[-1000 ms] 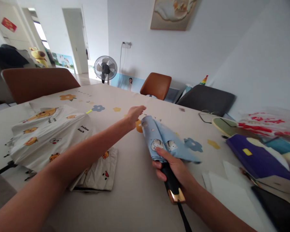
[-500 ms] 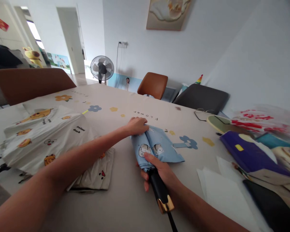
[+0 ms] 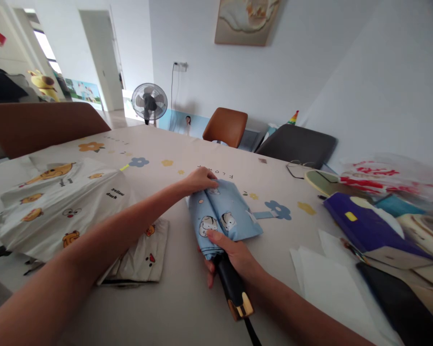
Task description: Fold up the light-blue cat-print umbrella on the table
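Blue umbrella [image 3: 216,206]: where is it?

Centre of the frame, over the bench [image 3: 180,307], cloth folded down, handle toward the lower edge. The right hand [image 3: 240,254] is clamped around handle and lower cloth, thumb on top; the left hand [image 3: 201,179] has its fingers curled onto the far end.

What's in the way?

The left forearm crosses the cream umbrella [image 3: 82,192] at left, hiding part of it. Right of the frame is crowded: a purple case [image 3: 357,230], a red-and-white plastic bag [image 3: 393,178], glasses [image 3: 296,170], a black flat item [image 3: 400,298] and white sheets [image 3: 328,283].

How many of each?

Two umbrellas, one blue, one cream. Three chairs: a brown one [image 3: 46,126] upper left, another brown one [image 3: 225,127] upper centre, a dark one [image 3: 299,146] upper right. One fan [image 3: 149,102], one case, one bag, one pair of glasses. The sheets overlap; I can't count them.
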The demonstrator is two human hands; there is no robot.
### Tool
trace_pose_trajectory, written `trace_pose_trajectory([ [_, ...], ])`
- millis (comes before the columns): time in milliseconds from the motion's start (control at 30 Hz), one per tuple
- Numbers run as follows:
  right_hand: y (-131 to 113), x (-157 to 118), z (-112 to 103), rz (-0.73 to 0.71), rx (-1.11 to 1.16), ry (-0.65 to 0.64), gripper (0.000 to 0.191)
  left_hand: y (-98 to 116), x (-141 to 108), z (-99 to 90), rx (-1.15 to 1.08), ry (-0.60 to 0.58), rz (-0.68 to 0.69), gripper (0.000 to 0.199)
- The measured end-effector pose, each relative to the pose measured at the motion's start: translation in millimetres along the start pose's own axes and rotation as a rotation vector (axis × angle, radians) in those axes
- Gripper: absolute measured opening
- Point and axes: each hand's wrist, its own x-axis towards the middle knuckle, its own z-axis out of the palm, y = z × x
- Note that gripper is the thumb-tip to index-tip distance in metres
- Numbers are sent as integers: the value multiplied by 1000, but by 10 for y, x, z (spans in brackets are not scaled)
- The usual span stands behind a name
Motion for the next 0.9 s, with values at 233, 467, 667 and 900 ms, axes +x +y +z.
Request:
trace_pose_trajectory([
  [233,34,33,-5,-60,-2,-21,37,118,20,-99,-356,59,65,24],
  [467,30,27,-20,-102,27,-26,32,119,37,-231,-98,287,250,20],
  [667,5,30,-31,-123,71,15,27,183,-5,-447,-80,275,232,13],
  [900,-23,61,-34,-148,22,64,27,-179,31,-645,-806,-67,53,9],
])
